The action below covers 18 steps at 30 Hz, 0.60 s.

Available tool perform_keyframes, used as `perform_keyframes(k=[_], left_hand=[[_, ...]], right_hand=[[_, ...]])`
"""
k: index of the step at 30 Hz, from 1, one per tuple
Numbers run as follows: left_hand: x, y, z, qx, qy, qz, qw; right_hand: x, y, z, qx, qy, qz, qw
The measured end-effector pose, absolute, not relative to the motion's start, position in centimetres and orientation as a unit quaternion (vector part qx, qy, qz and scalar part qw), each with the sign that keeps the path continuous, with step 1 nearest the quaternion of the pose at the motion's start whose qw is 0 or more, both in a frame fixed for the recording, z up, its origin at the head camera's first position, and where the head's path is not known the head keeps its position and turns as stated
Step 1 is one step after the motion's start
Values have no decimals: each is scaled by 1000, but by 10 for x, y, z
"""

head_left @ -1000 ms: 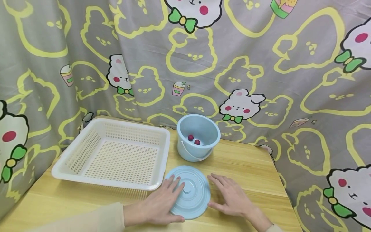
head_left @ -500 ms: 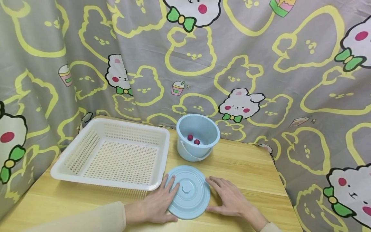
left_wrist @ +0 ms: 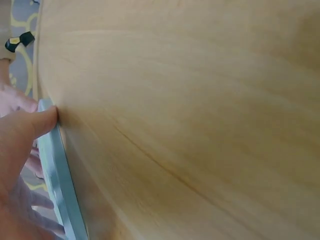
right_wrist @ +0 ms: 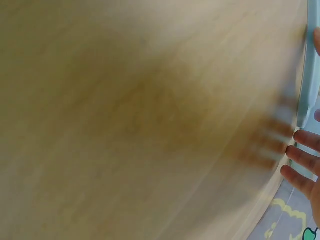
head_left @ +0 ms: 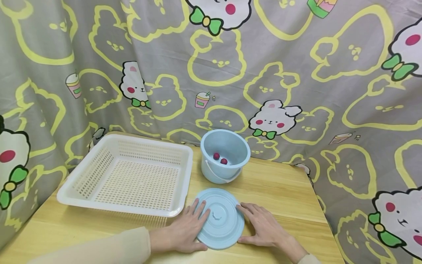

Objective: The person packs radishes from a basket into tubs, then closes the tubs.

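Observation:
A round light-blue lid [head_left: 225, 229] lies on the wooden table in front of a matching bucket [head_left: 224, 173]. My left hand [head_left: 186, 231] spreads its straight fingers over the lid's left side. In the left wrist view its thumb [left_wrist: 37, 122] touches the lid's edge. On the opposite side my right hand [head_left: 263, 227] has its fingertips right at the rim, with relaxed, parted fingers. Its fingers [right_wrist: 302, 159] show beside the lid's edge in the right wrist view. Two small dark-red balls, one [head_left: 216, 156] left of the other [head_left: 224, 161], rest inside the bucket.
A large white perforated plastic basket [head_left: 158, 211] stands on the left of the table [head_left: 287, 190], close to the left hand. A grey curtain [head_left: 227, 99] with cartoon animals hangs behind the table and along its sides.
Over the last half second the lid has slid slightly to the right, with both hands shifting right along with it. The bucket, balls and basket stay in place.

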<state>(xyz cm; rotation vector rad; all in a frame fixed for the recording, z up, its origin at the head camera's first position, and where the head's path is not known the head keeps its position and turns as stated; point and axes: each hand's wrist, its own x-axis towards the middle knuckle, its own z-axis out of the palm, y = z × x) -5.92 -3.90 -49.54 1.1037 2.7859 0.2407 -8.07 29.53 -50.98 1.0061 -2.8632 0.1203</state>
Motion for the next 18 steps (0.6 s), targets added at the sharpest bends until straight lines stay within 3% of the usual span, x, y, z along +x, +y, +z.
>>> perform_keyframes(k=[8, 14, 18], left_hand=[[-63, -33, -499, 374, 923, 78, 54], [-62, -37, -505, 341, 934, 96, 51], [-60, -41, -507, 318, 937, 128, 62]], right_hand=[[-80, 304, -510, 313, -948, 45, 34], [-80, 313, -513, 314, -947, 32, 60], [-80, 316, -514, 299, -952, 32, 48]])
